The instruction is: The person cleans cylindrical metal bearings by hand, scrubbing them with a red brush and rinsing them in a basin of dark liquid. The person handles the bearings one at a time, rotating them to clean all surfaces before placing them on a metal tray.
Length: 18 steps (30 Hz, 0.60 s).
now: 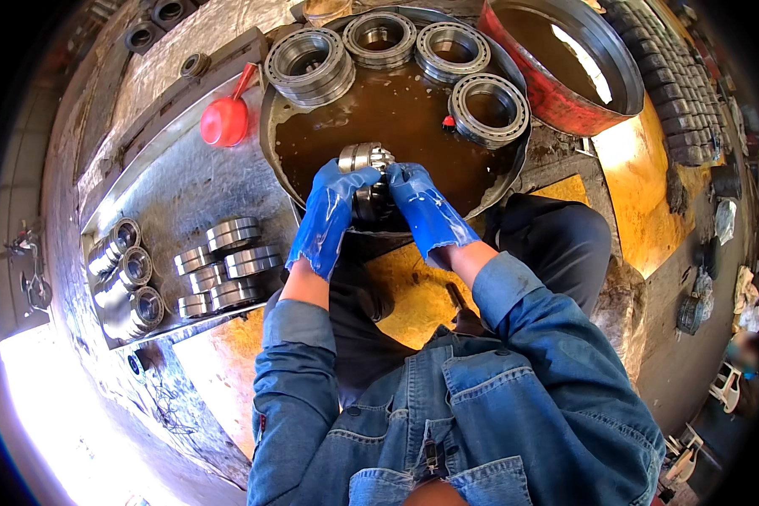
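Note:
Both my hands wear blue rubber gloves and meet at a shiny steel roller bearing (364, 158), held over the near edge of a round basin (270, 160) of brown liquid. My left hand (336, 196) wraps its fingers round the bearing's left side, thumb across the front. From the right, my right hand (417, 198) grips the same bearing near its exposed rollers. The lower part of the bearing is dark and partly covered by the gloves. Along the basin's far rim lie several large bearing rings, among them a stacked pair (308, 72) and a single ring (489, 110) at the right.
Left of the basin, a metal tray (169, 181) carries several bearings (232, 232) in rows and a red plastic scoop (225, 121). A red drum (523, 80) of brown liquid stands at the far right. Beyond it are stacked dark rings (670, 93). Yellow sheets (641, 194) cover part of the floor.

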Motion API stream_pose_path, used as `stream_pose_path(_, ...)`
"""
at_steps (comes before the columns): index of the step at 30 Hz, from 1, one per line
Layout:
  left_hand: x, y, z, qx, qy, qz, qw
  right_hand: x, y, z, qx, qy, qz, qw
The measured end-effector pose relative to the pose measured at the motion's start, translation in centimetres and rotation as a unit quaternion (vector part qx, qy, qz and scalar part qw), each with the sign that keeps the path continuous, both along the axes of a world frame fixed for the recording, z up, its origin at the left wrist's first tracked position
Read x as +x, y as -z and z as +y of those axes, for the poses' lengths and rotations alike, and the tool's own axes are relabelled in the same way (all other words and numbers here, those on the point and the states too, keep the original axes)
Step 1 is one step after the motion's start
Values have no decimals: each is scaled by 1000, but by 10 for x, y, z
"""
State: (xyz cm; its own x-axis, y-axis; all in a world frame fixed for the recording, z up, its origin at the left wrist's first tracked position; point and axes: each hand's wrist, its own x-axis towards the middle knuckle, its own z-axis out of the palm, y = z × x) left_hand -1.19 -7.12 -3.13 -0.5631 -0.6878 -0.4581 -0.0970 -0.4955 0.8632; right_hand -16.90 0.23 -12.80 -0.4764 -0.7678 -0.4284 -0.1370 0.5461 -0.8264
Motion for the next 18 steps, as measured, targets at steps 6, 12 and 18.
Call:
stream_pose_path(6, -2, -14, 2, -91, 5, -127, 988, -35, -42, 39, -84, -223, 228, 944)
stream_pose_path(12, -25, -29, 34, -313, 59, -527, 788, -10, -98, 47, -111, -92, -9, 989)
stream_pose_path(18, -12, -18, 21, -242, 73, -513, 820, 37, -34, -13, -90, 104, -135, 981)
